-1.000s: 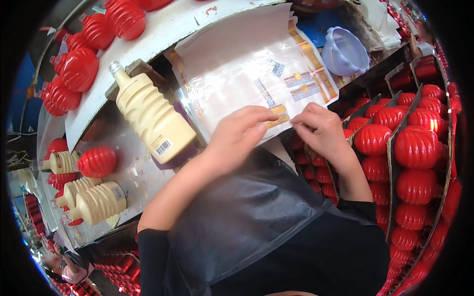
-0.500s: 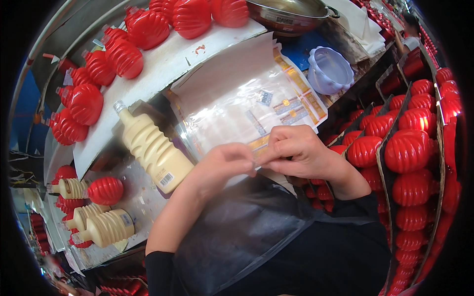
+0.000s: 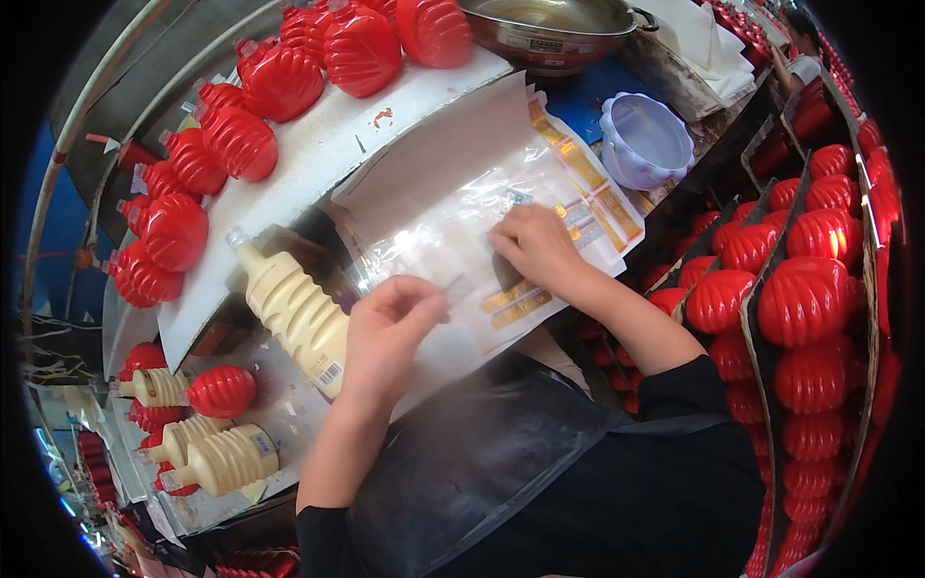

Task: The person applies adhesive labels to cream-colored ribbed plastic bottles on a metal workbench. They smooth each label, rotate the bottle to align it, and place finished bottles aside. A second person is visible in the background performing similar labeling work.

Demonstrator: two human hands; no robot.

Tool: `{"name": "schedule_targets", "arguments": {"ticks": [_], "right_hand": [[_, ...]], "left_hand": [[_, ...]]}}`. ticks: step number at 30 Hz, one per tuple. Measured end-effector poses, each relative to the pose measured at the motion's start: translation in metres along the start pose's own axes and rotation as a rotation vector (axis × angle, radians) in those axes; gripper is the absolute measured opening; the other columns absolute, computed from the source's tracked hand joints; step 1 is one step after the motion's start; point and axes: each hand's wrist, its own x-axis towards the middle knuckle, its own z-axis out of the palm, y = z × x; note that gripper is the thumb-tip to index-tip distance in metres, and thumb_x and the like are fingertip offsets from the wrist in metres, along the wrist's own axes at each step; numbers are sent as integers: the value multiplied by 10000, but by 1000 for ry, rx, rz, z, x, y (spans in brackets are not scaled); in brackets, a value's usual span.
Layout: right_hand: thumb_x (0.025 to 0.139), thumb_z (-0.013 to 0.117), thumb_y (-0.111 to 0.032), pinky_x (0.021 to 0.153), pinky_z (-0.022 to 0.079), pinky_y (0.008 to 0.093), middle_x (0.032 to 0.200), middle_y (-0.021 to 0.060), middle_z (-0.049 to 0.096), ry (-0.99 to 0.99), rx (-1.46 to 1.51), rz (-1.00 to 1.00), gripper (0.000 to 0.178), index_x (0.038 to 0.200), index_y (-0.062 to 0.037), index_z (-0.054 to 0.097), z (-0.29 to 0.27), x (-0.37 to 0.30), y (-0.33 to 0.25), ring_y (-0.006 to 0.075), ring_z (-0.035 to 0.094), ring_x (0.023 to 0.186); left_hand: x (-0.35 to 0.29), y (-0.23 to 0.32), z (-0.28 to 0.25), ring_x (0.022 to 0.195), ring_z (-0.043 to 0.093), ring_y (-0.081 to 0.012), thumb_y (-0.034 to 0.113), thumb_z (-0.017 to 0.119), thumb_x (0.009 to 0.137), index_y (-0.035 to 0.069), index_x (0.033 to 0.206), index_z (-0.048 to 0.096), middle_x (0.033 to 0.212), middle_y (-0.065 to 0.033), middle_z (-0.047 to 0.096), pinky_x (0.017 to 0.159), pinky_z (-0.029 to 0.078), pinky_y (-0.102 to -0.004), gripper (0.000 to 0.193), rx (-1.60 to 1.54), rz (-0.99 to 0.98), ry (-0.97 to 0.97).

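Observation:
My left hand [image 3: 393, 323] is raised beside the cream ribbed bottle [image 3: 294, 306], its thumb and fingers pinched together. A small, pale see-through strip [image 3: 461, 287] sticks out at its fingertips, blurred. My right hand [image 3: 535, 243] is lowered onto the white plastic sheet [image 3: 414, 217] with its fingers curled down; what they pinch, if anything, is hidden. Just beyond those fingertips lies a small blue-and-white label sheet [image 3: 517, 197]. Gold-and-white printed bands [image 3: 597, 197] run along the plastic's right side. The cream bottle lies on its side, its neck pointing to the far left.
Red ribbed bottles [image 3: 241, 142] line a raised white shelf [image 3: 337, 144]. A metal pan [image 3: 549, 34] and a lilac bowl [image 3: 644, 140] stand at the back. Smaller cream bottles [image 3: 231, 460] lie at left. Red bottles [image 3: 805, 301] fill divided racks at right.
My hands were together in front of me and have parted. The right has gone forward onto the plastic by the label sheet; the left has drawn left, toward the cream bottle.

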Motion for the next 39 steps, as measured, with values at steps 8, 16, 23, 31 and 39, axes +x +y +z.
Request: {"name": "schedule_targets", "arguments": {"ticks": [8, 16, 23, 31, 39], "right_hand": [[966, 571, -194, 998, 488, 527, 1262, 229, 649, 188, -265, 573, 318, 1190, 7, 672, -21, 87, 80, 401, 617, 1171], [962, 558, -233, 1033, 476, 514, 1280, 227, 654, 108, -264, 762, 353, 1182, 6, 698, -24, 115, 103, 389, 606, 1232], [942, 616, -145, 970, 511, 483, 1181, 218, 689, 517, -332, 385, 223, 1049, 26, 711, -30, 92, 65, 410, 639, 1136], [974, 593, -104, 863, 551, 481, 1082, 205, 717, 362, 217, 371, 185, 1076, 4, 703, -30, 41, 22, 375, 707, 951], [913, 652, -115, 859, 547, 477, 1047, 213, 685, 126, -192, 384, 238, 1106, -31, 765, -28, 59, 84, 407, 679, 976]], "left_hand": [[6, 7, 5, 882, 656, -107, 12, 721, 919, 10, 976, 694, 932, -25, 712, 842, 514, -253, 64, 12, 30, 21], [16, 6, 5, 853, 686, -151, 90, 753, 941, 8, 1002, 677, 893, -66, 719, 848, 546, -303, 127, 44, 44, 28], [21, 12, 11, 871, 663, -113, -1, 724, 911, 6, 948, 695, 916, -34, 718, 840, 525, -262, 47, 70, -1, 49], [25, 15, 16, 837, 689, -162, 81, 736, 940, 9, 996, 664, 875, -74, 711, 848, 545, -313, 116, 62, 58, 47], [28, 13, 9, 831, 707, -162, 79, 729, 962, 19, 1025, 684, 906, -38, 700, 818, 565, -302, 98, -33, 84, 127]]}}
